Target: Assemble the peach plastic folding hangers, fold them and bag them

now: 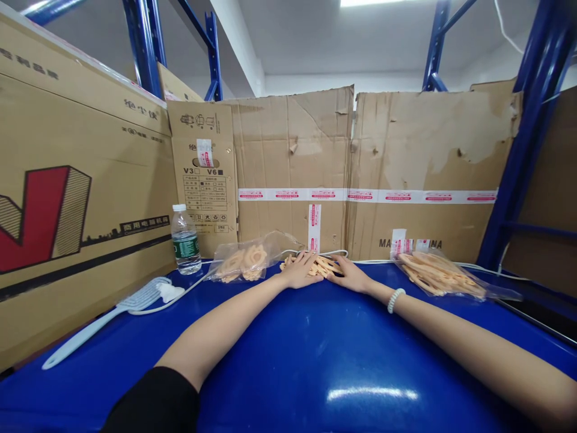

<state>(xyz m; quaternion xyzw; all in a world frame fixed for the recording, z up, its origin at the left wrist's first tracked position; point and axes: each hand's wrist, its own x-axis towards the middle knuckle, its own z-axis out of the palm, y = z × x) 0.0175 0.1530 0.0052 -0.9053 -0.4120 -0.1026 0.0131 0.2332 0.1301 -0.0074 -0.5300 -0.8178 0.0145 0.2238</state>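
Observation:
A small heap of pale peach, slender pieces (321, 265) lies at the far side of the blue surface; their exact kind is too small to tell. My left hand (299, 272) rests flat across the left part of the heap, fingers stretched out. At the heap's right edge is my right hand (352, 276), its fingers apart and touching the pieces. Both hands hide part of the heap. Left of it sits a clear plastic bag (241, 263) with ring-shaped peach pieces. Farther right, another clear bag (444, 273) contains long, thin peach strips.
A light blue vented hairbrush (108, 319) lies at the left, near a water bottle (185, 240). A white cable (180, 294) runs along the back. Cardboard panels (288, 162) stand behind, and a large carton (81, 180) closes off the left side. A blue post (509, 174) rises at right.

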